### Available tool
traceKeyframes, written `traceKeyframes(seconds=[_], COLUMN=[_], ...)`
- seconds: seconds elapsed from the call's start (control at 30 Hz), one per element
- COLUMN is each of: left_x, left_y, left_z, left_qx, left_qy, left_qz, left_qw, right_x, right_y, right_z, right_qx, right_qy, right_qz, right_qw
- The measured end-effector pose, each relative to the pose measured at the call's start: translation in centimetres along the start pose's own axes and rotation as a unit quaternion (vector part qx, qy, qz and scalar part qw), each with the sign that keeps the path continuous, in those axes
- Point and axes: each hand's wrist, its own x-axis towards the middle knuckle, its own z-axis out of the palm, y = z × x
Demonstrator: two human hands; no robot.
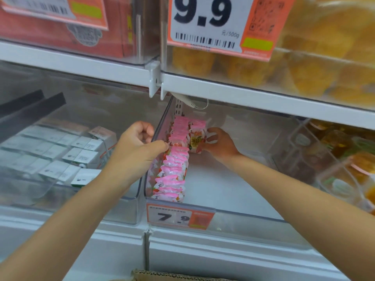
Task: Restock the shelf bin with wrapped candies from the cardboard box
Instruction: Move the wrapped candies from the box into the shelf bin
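Gripping one wrapped candy upright at the back of the clear shelf bin with the right hand, fingers and thumb curled round its sides. Held it just beside the far end of a row of candies, pink crimped tops up, packed tight along the bin's left wall from front lip to back. Reached over that wall with the left hand, thumb tip touching the top of the row, other fingers curled in above; could not tell whether pinching or only touching. Noted an orange price tag marked 7.9 on the bin's front lip. Saw the corrugated rim of the cardboard box at the bottom edge of view. Saw white cartons in the neighbouring bin to the left, and blurred mixed packets to the right. Saw above, on the upper shelf, a large tag reading 9.9 before yellow packets.
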Motion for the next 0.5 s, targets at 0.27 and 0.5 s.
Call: traceKeyframes(seconds=[0.27,0.5], left_x=[-2.6,-13.6], left_y=[2.3,1.2], left_z=[0.7,2.6], left_qx=[0.151,0.258], left_qy=[0.112,-0.044], left_qz=[0.116,0.111], left_qw=[0.975,0.959], right_x=[-7.9,-23.0], right_y=[-3.5,-1.3], right_z=[-3.8,-3.3], right_qx=[-0.129,-0.079], right_qy=[0.051,0.126], right_qz=[-0.113,-0.265], right_qw=[0.984,0.953])
